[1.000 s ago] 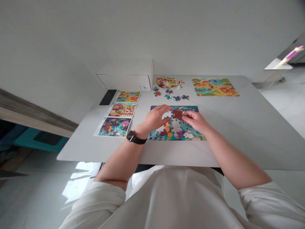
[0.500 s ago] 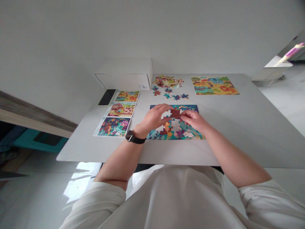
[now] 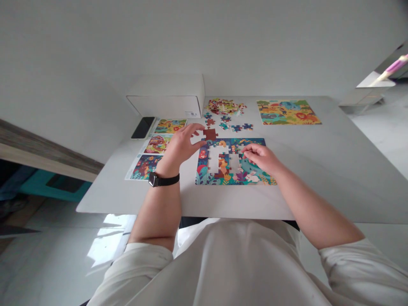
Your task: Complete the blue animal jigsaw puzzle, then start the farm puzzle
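My left hand (image 3: 182, 144) is held out over the table just beyond the puzzle's upper left corner. Its thumb and index finger grip the left end of a reddish-brown puzzle piece (image 3: 210, 134). Below lies a partly assembled forest puzzle (image 3: 255, 178) with gaps in its middle, a bear-like figure and a white rabbit among its pictures. Over the right part of this puzzle my right hand (image 3: 259, 156) has its fingertips pinched together; what they hold, if anything, is hidden.
Loose pieces (image 3: 236, 128) lie behind the puzzle, near a pile of mixed pieces (image 3: 225, 106). A finished animal puzzle (image 3: 288, 112) is at the back right. To the left are a picture sheet (image 3: 158, 144), a phone (image 3: 143, 128) and a white box (image 3: 164, 105).
My left hand has moved left and away from me with the brown piece, leaving the puzzle's middle uncovered. My right hand stays almost in place, apart from that piece now.
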`<control>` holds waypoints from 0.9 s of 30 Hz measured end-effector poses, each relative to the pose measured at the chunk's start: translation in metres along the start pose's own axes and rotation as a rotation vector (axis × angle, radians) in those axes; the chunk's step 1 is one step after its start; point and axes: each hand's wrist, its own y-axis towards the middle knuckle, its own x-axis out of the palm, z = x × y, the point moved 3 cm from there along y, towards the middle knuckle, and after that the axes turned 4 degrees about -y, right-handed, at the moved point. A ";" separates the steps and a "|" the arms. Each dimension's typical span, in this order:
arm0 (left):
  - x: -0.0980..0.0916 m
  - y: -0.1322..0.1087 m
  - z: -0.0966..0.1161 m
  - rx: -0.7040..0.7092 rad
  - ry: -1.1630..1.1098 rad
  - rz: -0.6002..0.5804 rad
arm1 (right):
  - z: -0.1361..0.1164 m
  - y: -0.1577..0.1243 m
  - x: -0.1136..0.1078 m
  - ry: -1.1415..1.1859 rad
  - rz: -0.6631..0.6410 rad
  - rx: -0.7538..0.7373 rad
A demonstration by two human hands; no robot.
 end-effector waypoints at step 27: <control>0.025 -0.008 0.043 0.145 -0.138 -0.420 | -0.023 -0.005 0.026 -0.248 -0.036 -0.313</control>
